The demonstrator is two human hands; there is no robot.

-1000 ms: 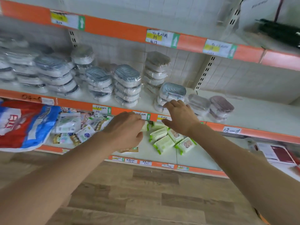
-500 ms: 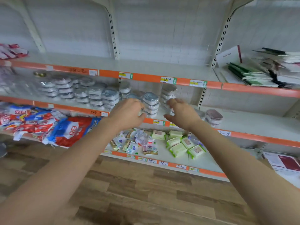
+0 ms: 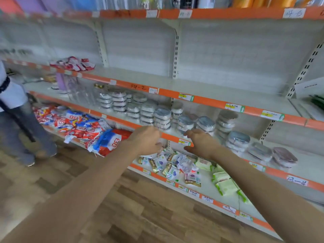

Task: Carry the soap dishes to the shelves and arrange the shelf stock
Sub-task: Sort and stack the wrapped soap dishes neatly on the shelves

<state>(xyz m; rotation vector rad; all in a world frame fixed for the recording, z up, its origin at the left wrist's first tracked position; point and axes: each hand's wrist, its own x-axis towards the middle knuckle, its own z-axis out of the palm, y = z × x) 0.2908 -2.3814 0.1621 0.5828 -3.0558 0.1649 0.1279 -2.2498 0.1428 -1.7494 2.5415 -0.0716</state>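
Head view, looking down along a shop aisle. Underfoot, wood-pattern plank flooring (image 3: pixel 122 207) in mixed brown tones. Ahead of both hands, a long white metal shelving unit (image 3: pixel 219 88) with orange price strips along each shelf edge, slotted uprights and pale panelled backing.

Left hand (image 3: pixel 146 140) raised in front of the soap-dish shelf edge, fingers loosely curled, holding nothing. Right hand (image 3: pixel 201 143) just beside it, apart from it, fingers relaxed and slightly bent, likewise holding nothing; fingertips close to the shelf edge, contact not clear.

Just beyond and above the hands, stacks of wrapped soap dishes (image 3: pixel 162 118) in rows along the middle shelf, running away to the left and on past the right hand, ending in a low pinkish pair (image 3: pixel 284 156) far right. Left of the stacks, clear jars (image 3: pixel 80 92), blurred.

Below the left hand and out to its left, a heap of red, white and blue bags (image 3: pixel 84 127) on the lower shelf; printing too blurred to read. Below and between the hands, small mixed sachets (image 3: pixel 172 165); under the right forearm, green-edged wipe packs (image 3: pixel 226 183).

Above the hands, a mostly bare shelf with red and white packets (image 3: pixel 73 64) at its left end. Far left, part of another person (image 3: pixel 12 106) in a white top and jeans.

Handwriting on the strips: "04-2" (image 3: pixel 138 87) above the left hand, "13-4" (image 3: pixel 297 182) right of the right forearm. Printed price tags (image 3: pixel 234 107) with yellow patches and green arrows, text illegible.
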